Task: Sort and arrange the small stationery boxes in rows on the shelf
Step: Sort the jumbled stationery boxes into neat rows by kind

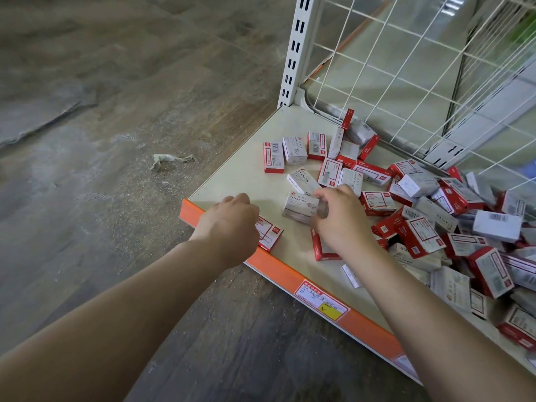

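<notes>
— Looking down, what's the surface?

— Cream shelf (240, 181), low to the ground, with an orange edge strip (290, 278) along the front carrying a price label (321, 304). White wire grid (406, 68) forms the back, and a slotted white post (295, 50) stands at the corner. Beyond the shelf's edge lies grey wood-pattern floor (116, 111), with a crumpled scrap (171, 161) on it.

— And the boxes?

— Loose pile (452, 227) of red and white ones, heaped on the shelf's right side and thinning toward the corner. Several near the back stand roughly side by side, such as the red box (273, 157); nearer the hands they lie scattered at odd angles.

— Right hand?

— Right hand (338, 219) has its fingers curled round the end of a white paper clips box (300, 207), thumb on the far side, pinching it. That box sits near the middle of the shelf, left of the pile.

— Left hand?

— Left hand (232, 224) is knuckles-up by the front edge, fingers curled down onto a red-and-white box (269, 233) that lies just beside the orange strip. Whether it truly grips that box or only rests on it, I cannot tell; the fingertips are hidden.
</notes>
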A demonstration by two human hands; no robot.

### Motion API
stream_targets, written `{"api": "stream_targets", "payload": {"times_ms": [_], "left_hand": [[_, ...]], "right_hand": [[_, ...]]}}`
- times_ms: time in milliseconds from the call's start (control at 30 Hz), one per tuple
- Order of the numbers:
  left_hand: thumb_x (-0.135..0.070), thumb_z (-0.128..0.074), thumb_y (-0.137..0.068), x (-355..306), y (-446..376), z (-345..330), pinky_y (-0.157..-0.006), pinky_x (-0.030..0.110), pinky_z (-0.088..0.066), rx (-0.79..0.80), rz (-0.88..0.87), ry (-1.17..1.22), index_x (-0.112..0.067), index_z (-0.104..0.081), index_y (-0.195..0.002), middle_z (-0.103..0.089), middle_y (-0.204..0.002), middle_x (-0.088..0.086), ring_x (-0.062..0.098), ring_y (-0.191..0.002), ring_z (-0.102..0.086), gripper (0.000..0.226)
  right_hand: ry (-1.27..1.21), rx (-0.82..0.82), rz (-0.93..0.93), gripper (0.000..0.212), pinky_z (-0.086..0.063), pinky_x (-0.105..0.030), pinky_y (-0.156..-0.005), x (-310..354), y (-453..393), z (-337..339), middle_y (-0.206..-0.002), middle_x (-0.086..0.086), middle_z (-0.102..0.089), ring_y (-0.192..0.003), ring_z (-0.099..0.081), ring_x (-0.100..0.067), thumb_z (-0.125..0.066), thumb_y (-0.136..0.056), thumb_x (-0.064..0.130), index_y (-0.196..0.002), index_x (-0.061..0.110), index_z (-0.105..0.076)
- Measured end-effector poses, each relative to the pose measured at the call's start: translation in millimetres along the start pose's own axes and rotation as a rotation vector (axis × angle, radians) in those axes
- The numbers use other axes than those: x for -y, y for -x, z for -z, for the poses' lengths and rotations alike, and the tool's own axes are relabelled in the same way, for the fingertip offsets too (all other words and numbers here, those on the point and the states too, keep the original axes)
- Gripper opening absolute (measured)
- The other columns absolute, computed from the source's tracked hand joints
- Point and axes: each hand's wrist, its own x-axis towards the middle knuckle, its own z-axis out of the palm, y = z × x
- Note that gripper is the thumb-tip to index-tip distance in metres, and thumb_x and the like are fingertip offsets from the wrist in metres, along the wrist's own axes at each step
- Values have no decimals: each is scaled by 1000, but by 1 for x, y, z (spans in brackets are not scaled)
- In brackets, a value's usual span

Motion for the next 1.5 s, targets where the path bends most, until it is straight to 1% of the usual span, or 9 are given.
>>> {"api": "stream_targets", "payload": {"times_ms": [133,300,433,667,833,1033,1200,1333,1500], "left_hand": [[-14,-41,-90,-4,0,-1,-88,36,-44,-40,10,14,-17,-56,-115,-52,-117,2,22,-109,-48,30],[-16,-41,-92,-5,5,-1,-92,37,-44,-34,-23,85,-22,-54,-121,-51,-123,-2,19,-115,-46,33],[-18,-43,-92,-10,9,-2,-95,34,-41,-32,-44,92,-22,-53,-123,-51,-124,-2,18,-117,-44,32],[-26,-46,-94,-37,10,-3,-97,31,-39,-63,-17,175,-20,-51,-127,-52,-126,-1,19,-118,-45,34],[-22,-47,-94,-55,10,0,-83,20,-38,-87,65,433,-16,-52,-128,-57,-121,-1,13,-108,-53,34],[-32,-51,-93,-66,12,0,-89,28,-47,31,3,652,-23,-44,-135,-56,-125,-7,10,-110,-51,44],[-19,-51,-94,-69,16,-3,-90,26,-48,26,-26,655,-20,-46,-132,-60,-119,-3,9,-104,-54,39],[-20,-52,-93,-70,15,-5,-85,23,-48,19,-29,626,-21,-47,-131,-61,-118,-5,7,-97,-52,38],[-24,-51,-94,-71,14,-11,-83,23,-49,38,-56,586,-21,-45,-132,-60,-119,-7,5,-94,-50,38]], "right_hand": [[102,71,-22,47,-43,-39,-97,-5,-7,-5,-124,-9,-44,-117,-43,-27,-63,-86,24,-130,15,-50],[149,89,-30,40,-44,-38,-93,-8,-16,-9,-123,-9,-46,-114,-43,-27,-62,-87,24,-125,15,-54],[16,52,-41,40,-45,-36,-88,-9,-14,-8,-117,-6,-51,-109,-49,-24,-66,-83,29,-120,16,-57],[-208,-93,-9,40,-41,-19,-67,-21,8,11,-110,-1,-55,-99,-53,-16,-72,-79,27,-112,17,-51],[-305,-58,-3,35,-38,-8,-64,-31,33,29,-108,4,-58,-93,-55,-9,-74,-77,17,-100,25,-49],[-315,13,10,38,-39,-8,-64,-31,62,38,-102,14,-52,-96,-51,-3,-74,-78,22,-104,28,-47],[-324,7,50,37,-44,-11,-71,-33,72,40,-105,13,-54,-94,-50,0,-72,-79,22,-105,31,-46],[-326,26,48,39,-42,-6,-63,-34,76,42,-102,19,-51,-92,-47,3,-70,-81,23,-106,35,-43],[-285,50,9,43,-42,-6,-62,-38,78,40,-117,12,-57,-102,-53,-4,-71,-81,29,-115,32,-45]]}}
